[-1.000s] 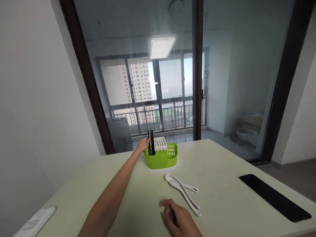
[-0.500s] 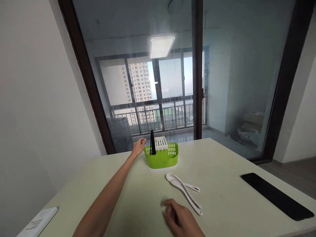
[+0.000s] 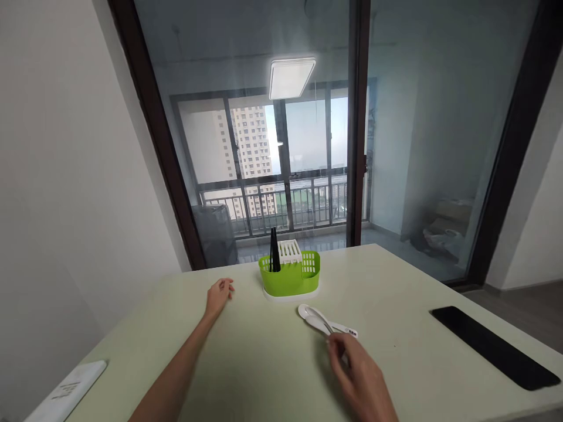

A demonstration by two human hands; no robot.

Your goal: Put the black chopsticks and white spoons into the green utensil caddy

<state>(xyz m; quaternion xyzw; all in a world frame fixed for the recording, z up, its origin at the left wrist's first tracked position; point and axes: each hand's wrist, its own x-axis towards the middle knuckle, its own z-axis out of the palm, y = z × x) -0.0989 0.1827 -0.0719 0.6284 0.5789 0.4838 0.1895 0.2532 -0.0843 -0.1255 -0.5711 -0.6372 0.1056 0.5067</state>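
White spoons [image 3: 315, 322] lie crossed on the pale table, their bowls pointing away from me. My right hand [image 3: 356, 369] has its thumb and fingers closed around the handle of the nearer spoon and covers most of that handle. To the left, my left hand [image 3: 220, 296] rests low over the table with loosely curled fingers, holding nothing. It is apart from the green cutlery holder [image 3: 288, 282], which has a white base and a white slotted section. Black chopsticks [image 3: 275, 251] stand upright in the holder's left compartment.
A long black flat object [image 3: 492, 346] lies near the table's right edge. At the left edge is a white flat box [image 3: 68, 390] with printing. Beyond the table [image 3: 255, 363] stands a framed glass door [image 3: 358, 135], with a wall on the left.
My left hand has moved back and left, away from the cutlery holder. My right hand has come forward and right and taken hold of a spoon's handle.
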